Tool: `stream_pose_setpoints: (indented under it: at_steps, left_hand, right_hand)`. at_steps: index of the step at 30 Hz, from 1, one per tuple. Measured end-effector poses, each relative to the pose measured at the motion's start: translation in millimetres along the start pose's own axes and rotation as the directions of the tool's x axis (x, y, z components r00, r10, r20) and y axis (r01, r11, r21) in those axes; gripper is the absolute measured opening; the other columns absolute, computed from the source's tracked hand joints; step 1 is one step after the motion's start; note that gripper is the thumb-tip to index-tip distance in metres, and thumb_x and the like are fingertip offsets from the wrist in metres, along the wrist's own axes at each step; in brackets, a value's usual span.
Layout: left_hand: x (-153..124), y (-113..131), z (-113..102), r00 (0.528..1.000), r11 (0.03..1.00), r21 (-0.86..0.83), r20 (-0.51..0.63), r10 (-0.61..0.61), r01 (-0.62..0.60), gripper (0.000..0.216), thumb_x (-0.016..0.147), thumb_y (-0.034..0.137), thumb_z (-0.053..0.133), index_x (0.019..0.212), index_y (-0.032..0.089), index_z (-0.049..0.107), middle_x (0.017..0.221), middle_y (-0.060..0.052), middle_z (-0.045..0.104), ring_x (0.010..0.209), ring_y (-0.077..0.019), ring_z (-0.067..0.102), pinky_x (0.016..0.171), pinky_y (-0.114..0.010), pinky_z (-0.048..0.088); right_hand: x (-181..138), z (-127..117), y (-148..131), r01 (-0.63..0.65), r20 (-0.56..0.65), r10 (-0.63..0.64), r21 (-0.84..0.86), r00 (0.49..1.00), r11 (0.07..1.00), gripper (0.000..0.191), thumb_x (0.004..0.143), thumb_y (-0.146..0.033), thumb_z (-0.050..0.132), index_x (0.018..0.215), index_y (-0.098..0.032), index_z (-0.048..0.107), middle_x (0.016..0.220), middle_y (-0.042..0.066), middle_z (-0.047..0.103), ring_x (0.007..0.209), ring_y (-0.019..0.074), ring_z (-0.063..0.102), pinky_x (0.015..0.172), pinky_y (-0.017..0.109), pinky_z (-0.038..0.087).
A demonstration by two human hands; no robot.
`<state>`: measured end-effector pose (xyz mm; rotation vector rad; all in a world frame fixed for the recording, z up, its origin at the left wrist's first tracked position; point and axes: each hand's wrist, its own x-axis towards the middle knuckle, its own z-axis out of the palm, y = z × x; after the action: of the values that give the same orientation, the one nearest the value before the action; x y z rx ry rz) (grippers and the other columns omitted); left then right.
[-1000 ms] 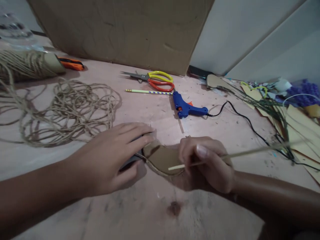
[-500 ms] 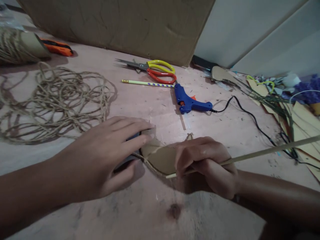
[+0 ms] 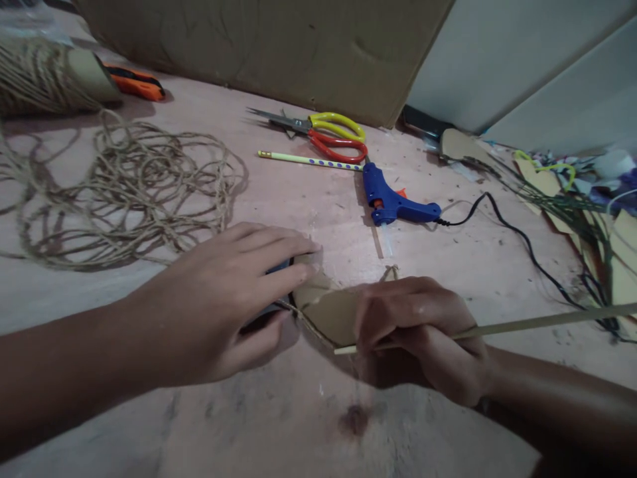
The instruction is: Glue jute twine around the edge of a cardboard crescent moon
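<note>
A brown cardboard cut-out (image 3: 328,312) edged with jute twine lies flat on the pinkish table (image 3: 298,206). My left hand (image 3: 233,299) rests palm down on its left end, fingers stretched flat, with a dark object partly hidden beneath the palm. My right hand (image 3: 423,332) is closed in a fist on a long thin wooden stick (image 3: 537,323). The stick's tip pokes out at the cut-out's lower edge and its tail runs off to the right.
Loose jute twine (image 3: 129,192) and its spool (image 3: 44,76) lie at the left. Scissors (image 3: 323,129), a dotted pencil (image 3: 308,160), a blue glue gun (image 3: 393,202) with black cord (image 3: 517,232) and an orange cutter (image 3: 134,81) sit behind. A cardboard sheet (image 3: 259,46) stands at the back. Paper scraps (image 3: 597,219) pile at right.
My right hand has rolled knuckles up and the stick now lies lower and flatter. The view has shifted slightly; my left hand stays pressed on the cut-out.
</note>
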<state>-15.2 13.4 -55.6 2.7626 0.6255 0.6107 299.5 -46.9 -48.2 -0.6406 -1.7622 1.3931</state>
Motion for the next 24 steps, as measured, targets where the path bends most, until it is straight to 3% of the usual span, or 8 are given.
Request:
stream_pose_setpoints:
  at_steps: [10,14,24]
  left_hand:
    - [-3.1,-1.4,8.5,1.000,1.000,-0.006,-0.028,0.014,-0.014,0.033,0.123,0.032,0.058,0.152,0.025,0.071,0.171,-0.017,0.080,0.156,-0.0413,0.077,0.125,-0.063,0.064]
    - [-1.9,-0.4,8.1,0.999,0.999,-0.029,-0.042,0.017,-0.018,0.033,0.119,0.030,0.061,0.150,0.027,0.072,0.168,-0.016,0.082,0.153,-0.0416,0.078,0.126,-0.063,0.065]
    - [0.0,0.5,9.2,0.998,0.996,-0.090,-0.062,-0.013,0.007,0.035,0.114,0.028,0.066,0.148,0.029,0.075,0.164,-0.014,0.084,0.150,-0.0430,0.080,0.128,-0.064,0.065]
  right_hand:
    - [1.9,0.8,-1.2,0.006,0.029,-0.004,-0.055,1.000,0.998,0.031,0.117,-0.012,0.052,0.100,-0.023,0.076,0.088,0.002,0.071,0.069,0.0132,0.062,0.066,0.029,0.048]
    - [2.9,1.4,-0.6,-0.004,-0.022,0.003,-0.039,1.000,0.999,0.031,0.121,-0.018,0.056,0.100,-0.024,0.078,0.086,0.002,0.071,0.070,0.0141,0.062,0.065,0.030,0.048]
    - [-1.5,1.0,-3.4,-0.059,-0.008,0.059,-0.065,0.998,0.996,0.036,0.124,-0.022,0.053,0.104,-0.024,0.082,0.088,0.003,0.073,0.069,0.0156,0.061,0.065,0.032,0.047]
